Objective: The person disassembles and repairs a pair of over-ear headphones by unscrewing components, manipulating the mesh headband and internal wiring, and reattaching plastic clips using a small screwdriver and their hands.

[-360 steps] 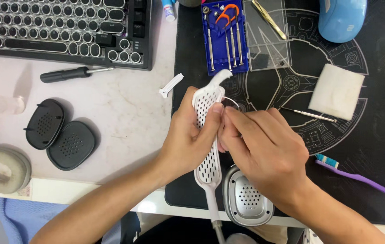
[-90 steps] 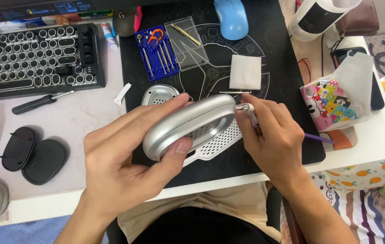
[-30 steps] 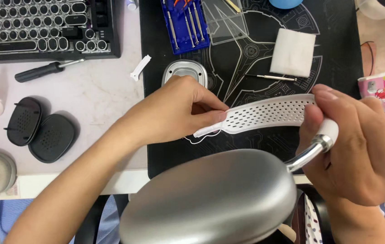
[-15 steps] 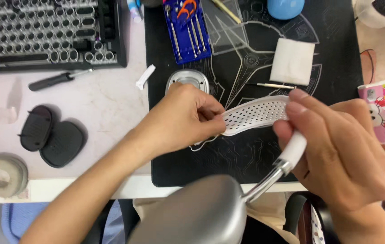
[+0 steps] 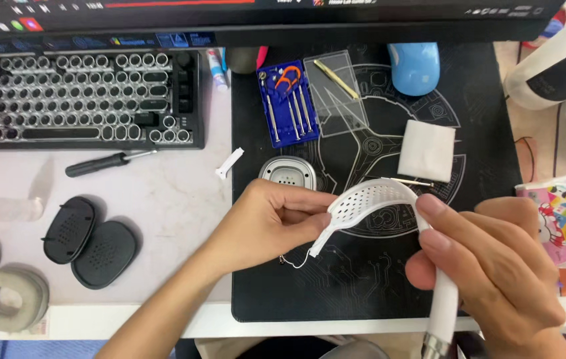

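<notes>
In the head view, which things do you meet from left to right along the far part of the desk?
Keyboard → blue tool case → clear plastic lid → blue mouse → white bottle.

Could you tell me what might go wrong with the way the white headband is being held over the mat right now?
The left hand pinches one end of the perforated white headband where a thin wire trails out; a tug could snap that wire. The right hand bends the band at its stem, so the mesh might crease or tear. The silver ear cup and thin metal pin lie just beneath and could be knocked off the black mat.
</notes>
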